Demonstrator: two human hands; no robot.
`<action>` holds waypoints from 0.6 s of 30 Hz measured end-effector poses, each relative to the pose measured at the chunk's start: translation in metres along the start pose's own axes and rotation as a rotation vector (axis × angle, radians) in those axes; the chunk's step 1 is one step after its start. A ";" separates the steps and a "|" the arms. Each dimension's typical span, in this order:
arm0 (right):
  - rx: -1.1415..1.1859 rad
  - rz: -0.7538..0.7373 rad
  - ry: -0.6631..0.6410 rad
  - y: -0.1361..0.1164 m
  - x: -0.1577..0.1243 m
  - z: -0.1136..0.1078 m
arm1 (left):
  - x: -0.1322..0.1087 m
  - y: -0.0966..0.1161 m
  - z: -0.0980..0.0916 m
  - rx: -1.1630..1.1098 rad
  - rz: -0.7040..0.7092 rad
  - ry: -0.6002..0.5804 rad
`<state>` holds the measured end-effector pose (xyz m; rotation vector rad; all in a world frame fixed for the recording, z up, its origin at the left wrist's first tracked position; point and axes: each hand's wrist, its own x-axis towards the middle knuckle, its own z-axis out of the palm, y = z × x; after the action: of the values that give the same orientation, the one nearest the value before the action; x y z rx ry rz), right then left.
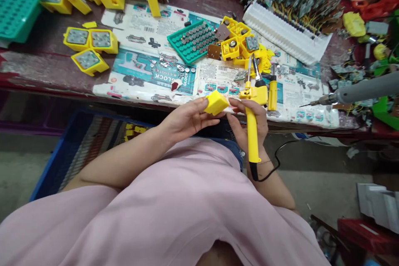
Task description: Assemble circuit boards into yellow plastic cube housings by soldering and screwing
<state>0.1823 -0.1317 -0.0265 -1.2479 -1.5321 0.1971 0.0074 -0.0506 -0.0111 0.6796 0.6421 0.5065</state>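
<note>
My left hand (183, 120) pinches a small yellow plastic case (216, 103) between thumb and fingers, just in front of the table edge. My right hand (260, 126) is around the upper handle of a yellow soldering gun (253, 137), its thumb and fingertips reaching left close to the case. Whether those fingertips touch the case I cannot tell. The gun points away from me over the table, its black cord trailing right. Beyond my hands lie loose button cells (188, 70) and a teal tray (190, 43) holding many more.
Yellow cases with circuit boards (89, 59) sit at left, near a large teal tray (18, 8). A yellow screwdriver (272, 93) lies beside the gun. White foam (283, 29) holds wired boards behind. A grey soldering iron (358, 91) juts in from the right. A blue basket (59, 149) stands below.
</note>
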 end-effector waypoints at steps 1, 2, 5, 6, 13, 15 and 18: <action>0.013 0.005 -0.003 0.000 -0.001 0.000 | 0.000 -0.003 -0.003 0.141 0.126 -0.008; 0.025 0.011 -0.005 0.001 -0.001 0.000 | 0.000 -0.007 -0.006 0.298 0.267 -0.008; 0.027 0.022 -0.021 0.003 -0.003 0.000 | 0.002 -0.013 -0.016 0.753 0.654 0.010; 0.021 0.021 -0.031 0.003 -0.004 0.001 | 0.002 -0.015 -0.018 0.868 0.752 0.004; -0.006 0.006 -0.062 0.002 -0.003 0.002 | 0.007 -0.016 -0.024 1.188 1.082 0.012; -0.034 -0.012 -0.063 0.001 -0.002 0.003 | 0.008 -0.016 -0.026 1.181 1.077 0.021; -0.046 -0.030 -0.059 0.001 -0.001 0.003 | 0.011 -0.019 -0.029 1.138 1.054 0.027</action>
<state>0.1801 -0.1300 -0.0291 -1.2641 -1.6130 0.1816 -0.0005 -0.0446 -0.0456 2.1359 0.5201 1.1219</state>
